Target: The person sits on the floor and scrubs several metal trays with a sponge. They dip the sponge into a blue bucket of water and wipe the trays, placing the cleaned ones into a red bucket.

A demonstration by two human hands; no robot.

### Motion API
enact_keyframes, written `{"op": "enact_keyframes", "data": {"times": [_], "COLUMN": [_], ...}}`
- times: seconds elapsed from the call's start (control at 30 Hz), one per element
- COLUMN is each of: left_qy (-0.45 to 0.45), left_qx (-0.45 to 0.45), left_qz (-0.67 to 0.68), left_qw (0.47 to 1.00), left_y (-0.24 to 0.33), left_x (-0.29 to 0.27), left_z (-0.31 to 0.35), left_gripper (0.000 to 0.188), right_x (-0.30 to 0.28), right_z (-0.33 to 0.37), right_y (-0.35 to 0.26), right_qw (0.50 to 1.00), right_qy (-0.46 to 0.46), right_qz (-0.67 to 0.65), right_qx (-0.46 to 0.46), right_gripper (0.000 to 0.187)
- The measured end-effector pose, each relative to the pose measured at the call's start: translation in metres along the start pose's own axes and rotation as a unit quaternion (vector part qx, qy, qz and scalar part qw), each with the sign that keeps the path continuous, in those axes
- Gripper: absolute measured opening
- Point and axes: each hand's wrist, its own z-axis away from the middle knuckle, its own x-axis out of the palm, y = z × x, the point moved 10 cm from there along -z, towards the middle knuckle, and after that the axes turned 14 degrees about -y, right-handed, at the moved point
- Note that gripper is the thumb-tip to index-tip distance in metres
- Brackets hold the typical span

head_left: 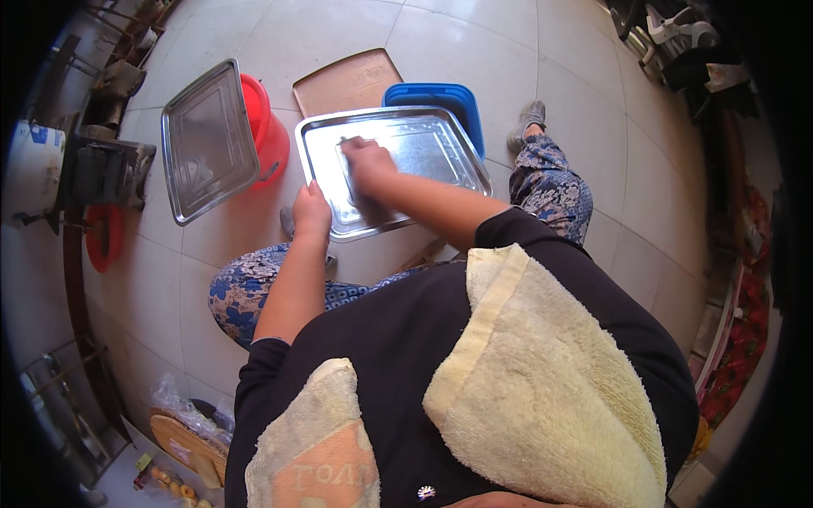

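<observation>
A shiny rectangular metal tray lies tilted in front of me, its far right part over a blue tub. My left hand grips the tray's near left edge. On the tray's left half, my right hand presses its curled fingers against the surface. It is smeared by motion; a small dark bit shows at its fingertips, but I cannot make out what it holds. A second metal tray leans against a red bucket at the left. Behind the blue tub lies a brownish tray.
Pale tiles cover the floor. Dark metal equipment and a red basin stand along the left wall. At the lower left are a round wooden board and plastic bags. A yellow towel hangs over my shoulders.
</observation>
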Motion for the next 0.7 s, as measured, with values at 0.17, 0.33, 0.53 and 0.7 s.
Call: {"op": "enact_keyframes", "data": {"times": [0.17, 0.33, 0.53, 0.7], "left_qy": [0.015, 0.011, 0.001, 0.02], "left_qx": [0.016, 0.005, 0.003, 0.0], "left_qz": [0.086, 0.118, 0.14, 0.213], "left_qw": [0.996, 0.993, 0.99, 0.977], "left_y": [-0.021, -0.019, -0.018, -0.048], "left_x": [0.004, 0.001, 0.012, 0.01], "left_z": [-0.014, -0.006, -0.013, -0.039], "left_gripper": [0.038, 0.04, 0.042, 0.043], "right_x": [-0.007, -0.053, -0.002, 0.018], "right_z": [-0.002, 0.023, 0.033, 0.111], "right_y": [-0.004, 0.189, -0.055, -0.069], "right_qw": [0.989, 0.958, 0.98, 0.942], "right_qy": [0.013, 0.067, 0.074, 0.009], "right_qz": [0.121, 0.057, 0.05, 0.046], "right_qx": [-0.086, 0.272, -0.175, -0.333], "right_gripper": [0.039, 0.035, 0.032, 0.036]}}
